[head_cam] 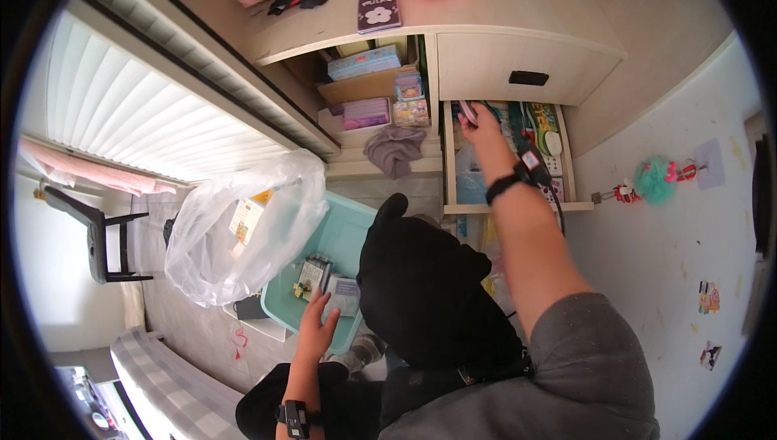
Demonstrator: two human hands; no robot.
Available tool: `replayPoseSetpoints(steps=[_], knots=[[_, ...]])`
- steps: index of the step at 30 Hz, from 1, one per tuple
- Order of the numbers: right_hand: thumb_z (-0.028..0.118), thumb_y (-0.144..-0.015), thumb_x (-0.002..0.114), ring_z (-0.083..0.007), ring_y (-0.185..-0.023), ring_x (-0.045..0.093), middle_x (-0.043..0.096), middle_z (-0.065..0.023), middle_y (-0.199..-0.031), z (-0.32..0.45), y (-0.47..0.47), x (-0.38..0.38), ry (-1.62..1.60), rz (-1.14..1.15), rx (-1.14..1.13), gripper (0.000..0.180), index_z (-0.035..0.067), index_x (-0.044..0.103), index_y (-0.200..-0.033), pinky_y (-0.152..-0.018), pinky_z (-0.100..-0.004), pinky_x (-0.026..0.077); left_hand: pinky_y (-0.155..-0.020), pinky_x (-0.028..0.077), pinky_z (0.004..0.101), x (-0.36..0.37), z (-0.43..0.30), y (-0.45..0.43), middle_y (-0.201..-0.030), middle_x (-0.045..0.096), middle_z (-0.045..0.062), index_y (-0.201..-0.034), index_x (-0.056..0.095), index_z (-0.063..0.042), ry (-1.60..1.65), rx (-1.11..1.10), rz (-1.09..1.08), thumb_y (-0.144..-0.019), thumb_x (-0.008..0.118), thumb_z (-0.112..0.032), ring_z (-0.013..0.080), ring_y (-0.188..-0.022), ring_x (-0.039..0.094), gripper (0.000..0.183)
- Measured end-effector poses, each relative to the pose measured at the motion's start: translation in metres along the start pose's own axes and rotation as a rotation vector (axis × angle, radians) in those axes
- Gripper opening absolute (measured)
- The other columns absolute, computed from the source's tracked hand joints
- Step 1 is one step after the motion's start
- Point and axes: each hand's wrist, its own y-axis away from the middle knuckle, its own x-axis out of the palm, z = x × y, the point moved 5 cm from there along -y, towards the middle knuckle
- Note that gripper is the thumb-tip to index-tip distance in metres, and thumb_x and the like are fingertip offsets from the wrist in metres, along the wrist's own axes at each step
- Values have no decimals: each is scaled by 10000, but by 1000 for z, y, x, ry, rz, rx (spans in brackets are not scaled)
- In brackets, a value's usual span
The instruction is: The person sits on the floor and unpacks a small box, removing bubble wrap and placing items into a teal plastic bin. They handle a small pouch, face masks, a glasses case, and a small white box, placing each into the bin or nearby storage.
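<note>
My right hand [481, 127] reaches into an open drawer [518, 208] and grips a small, flat pink-and-dark object [468, 112], which I cannot identify. Clear plastic packaging [468, 161] and a white power strip [551, 164] lie around it in the drawer. My left hand [318, 324], its fingers apart, hovers over a teal plastic bin [346, 212]. Inside the bin are boxed items, one a pale box [343, 297], and a slim dark object [326, 276] close to my left fingertips. A black hood or hat [431, 282] hides part of the bin and floor.
A translucent plastic bag [200, 258] stands against the bin's left side. Above the drawer is a closed one with a black handle [528, 78]. A grey cloth [396, 150] hangs from the open cabinet compartment. A folding chair [94, 233] stands far left.
</note>
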Motion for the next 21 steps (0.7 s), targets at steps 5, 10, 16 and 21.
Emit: replayPoseSetpoints(steps=[5,10,16,21], knots=[[226,-825,715,-257,-793,614,601,-159,-966,-2,100,-52,205,148,-23,341,26,567,-1059,-505,-242,503,-1054,347,387,-10,-8,-1,-1393,440,227,-1257,537,0,78,87,-34,-878,628,-136,334,-1292,431,412],[216,-787,757,-201,-753,639,617,-127,-939,29,173,-85,570,173,-82,403,-1,559,-1063,-474,-217,451,-1020,393,348,-16,-13,-7,-1382,471,161,-1279,524,-15,340,36,22,-918,582,-106,249,-1276,451,376],[253,-761,773,-157,-692,652,638,-58,-840,39,253,-59,843,207,-233,453,64,548,-1106,-452,-207,367,-948,444,332,-39,-43,-6,-1327,521,136,-1251,534,-4,650,44,-28,-906,620,-157,218,-1229,492,387],[185,-823,698,-153,-756,637,621,-65,-1011,-16,354,51,855,736,-149,444,75,484,-1197,-638,-256,522,-1005,397,360,-63,-75,5,-1389,452,136,-1370,406,-32,950,176,-27,-856,672,-110,262,-1266,458,584]])
